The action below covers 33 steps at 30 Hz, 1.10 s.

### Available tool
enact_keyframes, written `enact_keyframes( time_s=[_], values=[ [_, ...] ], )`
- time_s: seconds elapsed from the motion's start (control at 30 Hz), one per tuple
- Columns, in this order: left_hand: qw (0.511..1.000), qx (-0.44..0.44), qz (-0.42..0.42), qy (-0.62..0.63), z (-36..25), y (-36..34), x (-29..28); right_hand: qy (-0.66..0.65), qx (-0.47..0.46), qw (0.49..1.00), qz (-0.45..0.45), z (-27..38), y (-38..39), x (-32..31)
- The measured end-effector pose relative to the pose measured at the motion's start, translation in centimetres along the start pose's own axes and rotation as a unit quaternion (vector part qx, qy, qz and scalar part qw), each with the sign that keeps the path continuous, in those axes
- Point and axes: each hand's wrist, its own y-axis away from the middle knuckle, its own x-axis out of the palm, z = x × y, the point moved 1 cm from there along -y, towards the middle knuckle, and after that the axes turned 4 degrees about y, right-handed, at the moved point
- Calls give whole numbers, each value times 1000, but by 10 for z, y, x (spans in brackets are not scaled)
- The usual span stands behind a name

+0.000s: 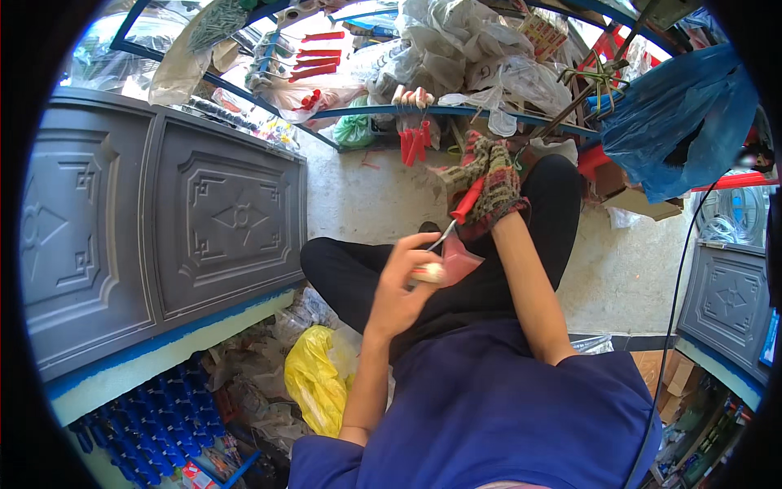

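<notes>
A small paint roller with a red handle is held between my hands, over my crossed legs. My right hand, in a patterned knit glove, closes on the handle. My bare left hand has its fingers around the pale roller head, near the thin metal rod. A reddish see-through plastic piece sits beside the roller head; whether my left hand also holds it, I cannot tell.
Ahead, a blue rack carries plastic bags and hanging red-handled rollers. A grey panelled cabinet stands at left, a yellow bag below it. On the right hang a blue plastic sheet and a black cable.
</notes>
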Motion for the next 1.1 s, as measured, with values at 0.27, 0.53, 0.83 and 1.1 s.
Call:
enact_keyframes(
  time_s=[0.27, 0.53, 0.83, 1.1],
  values=[
    [941, -58, -325, -70, 52, -82, -106, -26, -100, 994, -25, -69, -34, 41],
    [890, -10, -237, -389, 161, -274, -127, -65, -193, 978, -52, -92, -50, 96],
    [868, -79, -192, -451, 206, -366, -117, -45, -260, 964, 19, -101, -65, 114],
    [928, 0, -186, -323, 225, -362, -140, -87, -217, 971, 40, -111, -66, 113]
  ],
)
